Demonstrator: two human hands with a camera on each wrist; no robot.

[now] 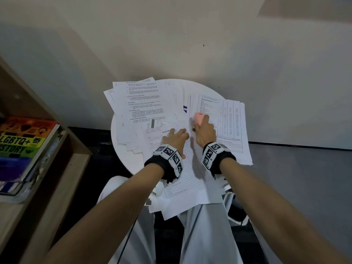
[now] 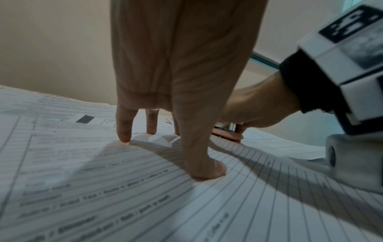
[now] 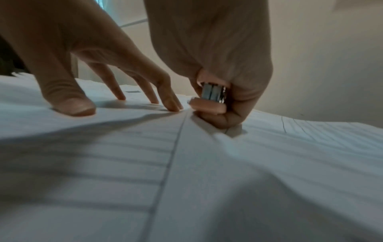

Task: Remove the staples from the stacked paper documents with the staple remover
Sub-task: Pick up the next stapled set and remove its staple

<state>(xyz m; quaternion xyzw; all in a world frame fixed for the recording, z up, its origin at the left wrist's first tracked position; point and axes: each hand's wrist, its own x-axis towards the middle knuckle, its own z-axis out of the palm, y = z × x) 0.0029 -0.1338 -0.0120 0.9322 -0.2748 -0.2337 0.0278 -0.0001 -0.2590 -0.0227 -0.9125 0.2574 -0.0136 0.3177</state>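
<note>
A lined form, the top sheet of a paper document (image 1: 182,180), lies on the round white table (image 1: 116,143) and hangs over its near edge. My left hand (image 1: 176,136) presses on it with straight, spread fingers (image 2: 124,136) and thumb. Just to its right, my right hand (image 1: 202,128) grips a pink staple remover (image 1: 199,117) and holds it down at the form's top right corner. In the right wrist view the staple remover (image 3: 209,107) shows metal jaws close together beside the left hand's fingertips (image 3: 173,106). No staple can be made out.
More printed sheets are fanned out at the table's back left (image 1: 141,103), and a stack of tables lies on the right (image 1: 228,121). A wooden shelf with a rainbow-coloured book (image 1: 22,143) stands to the left. A wall rises right behind the table.
</note>
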